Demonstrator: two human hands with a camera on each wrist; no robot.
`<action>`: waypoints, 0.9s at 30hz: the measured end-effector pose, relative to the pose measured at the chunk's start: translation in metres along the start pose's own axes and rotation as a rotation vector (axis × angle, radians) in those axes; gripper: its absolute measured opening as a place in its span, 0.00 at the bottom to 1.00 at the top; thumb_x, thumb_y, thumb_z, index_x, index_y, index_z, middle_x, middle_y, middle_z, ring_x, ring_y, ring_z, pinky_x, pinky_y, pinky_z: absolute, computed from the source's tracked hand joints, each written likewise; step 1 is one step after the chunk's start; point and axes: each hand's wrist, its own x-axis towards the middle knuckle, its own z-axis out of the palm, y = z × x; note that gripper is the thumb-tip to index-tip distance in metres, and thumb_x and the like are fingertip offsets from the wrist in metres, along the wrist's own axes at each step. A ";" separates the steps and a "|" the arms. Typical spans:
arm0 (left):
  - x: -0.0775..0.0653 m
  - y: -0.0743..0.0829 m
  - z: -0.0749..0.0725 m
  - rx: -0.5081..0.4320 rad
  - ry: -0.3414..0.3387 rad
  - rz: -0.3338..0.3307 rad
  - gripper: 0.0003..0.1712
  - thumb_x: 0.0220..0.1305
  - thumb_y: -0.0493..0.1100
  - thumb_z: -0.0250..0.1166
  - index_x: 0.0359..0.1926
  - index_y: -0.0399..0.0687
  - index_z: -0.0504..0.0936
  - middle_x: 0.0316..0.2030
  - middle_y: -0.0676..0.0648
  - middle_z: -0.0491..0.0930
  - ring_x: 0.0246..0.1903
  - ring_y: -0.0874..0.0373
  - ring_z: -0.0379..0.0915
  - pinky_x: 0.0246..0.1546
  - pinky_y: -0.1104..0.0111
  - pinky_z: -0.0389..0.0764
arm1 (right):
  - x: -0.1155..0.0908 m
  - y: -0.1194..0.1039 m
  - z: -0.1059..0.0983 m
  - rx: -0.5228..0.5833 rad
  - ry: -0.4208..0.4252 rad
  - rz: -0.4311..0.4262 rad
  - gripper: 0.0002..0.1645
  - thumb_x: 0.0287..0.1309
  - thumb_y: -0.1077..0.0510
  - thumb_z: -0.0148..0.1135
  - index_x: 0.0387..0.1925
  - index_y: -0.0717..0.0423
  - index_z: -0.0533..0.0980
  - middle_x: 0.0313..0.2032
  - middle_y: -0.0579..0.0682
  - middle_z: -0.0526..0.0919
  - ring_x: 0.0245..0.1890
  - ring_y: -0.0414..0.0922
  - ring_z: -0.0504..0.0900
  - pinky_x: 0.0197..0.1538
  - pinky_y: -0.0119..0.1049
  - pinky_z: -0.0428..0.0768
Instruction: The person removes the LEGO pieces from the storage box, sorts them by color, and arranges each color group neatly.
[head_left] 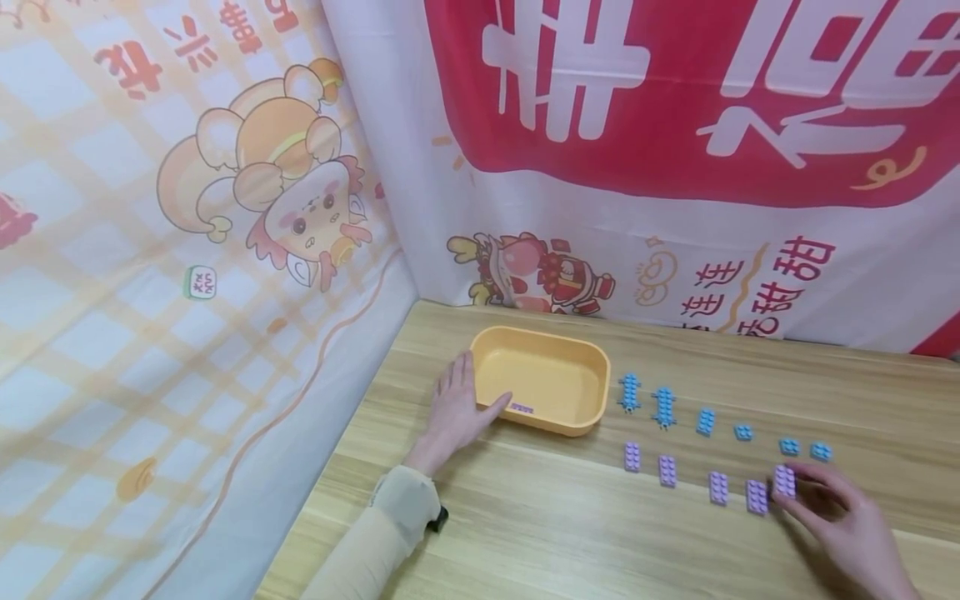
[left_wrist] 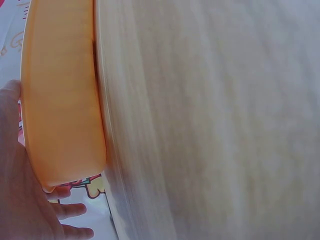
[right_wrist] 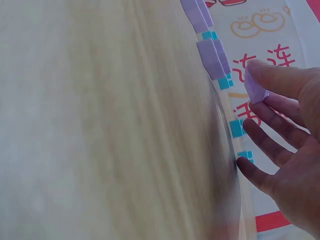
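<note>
Between the thumb and fingers of my right hand [head_left: 855, 521] is a purple building brick [head_left: 784, 482], pinched just above the table at the right end of a row of purple bricks [head_left: 717, 488]. The right wrist view shows the brick [right_wrist: 256, 89] between thumb and fingertips, with the other fingers spread. At the orange-yellow bin [head_left: 558, 429], my left hand [head_left: 459, 410] lies against the left corner, fingers straight along the side and thumb at the near rim. One purple brick [head_left: 522, 408] shows inside the bin, partly hidden by its near wall.
Behind the purple row runs a line of blue pieces: two long ones with side pegs [head_left: 663, 407], a blue brick [head_left: 705, 422] and several small ones [head_left: 789, 447]. Printed cloth [head_left: 390, 150] hangs along the left and back of the wooden table [head_left: 540, 508].
</note>
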 end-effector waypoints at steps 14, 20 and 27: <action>-0.001 -0.001 -0.001 -0.004 0.005 -0.003 0.68 0.73 0.80 0.56 0.89 0.38 0.42 0.89 0.35 0.45 0.88 0.35 0.45 0.89 0.39 0.51 | -0.006 0.012 -0.005 -0.131 -0.077 0.022 0.33 0.55 0.59 0.86 0.61 0.64 0.83 0.58 0.75 0.85 0.47 0.04 0.56 0.39 0.06 0.65; -0.001 -0.001 -0.001 -0.006 0.012 0.008 0.68 0.72 0.81 0.54 0.89 0.37 0.43 0.89 0.34 0.47 0.88 0.35 0.47 0.89 0.39 0.53 | -0.009 0.015 -0.003 -0.138 -0.082 0.010 0.32 0.54 0.58 0.86 0.60 0.64 0.84 0.57 0.73 0.86 0.48 0.03 0.54 0.40 0.08 0.63; -0.001 -0.001 -0.001 -0.004 0.012 0.011 0.69 0.72 0.82 0.54 0.89 0.37 0.43 0.89 0.34 0.47 0.88 0.35 0.47 0.88 0.38 0.54 | -0.009 0.019 -0.002 -0.148 -0.085 -0.021 0.31 0.54 0.58 0.86 0.59 0.62 0.85 0.58 0.72 0.86 0.50 0.02 0.50 0.43 0.07 0.57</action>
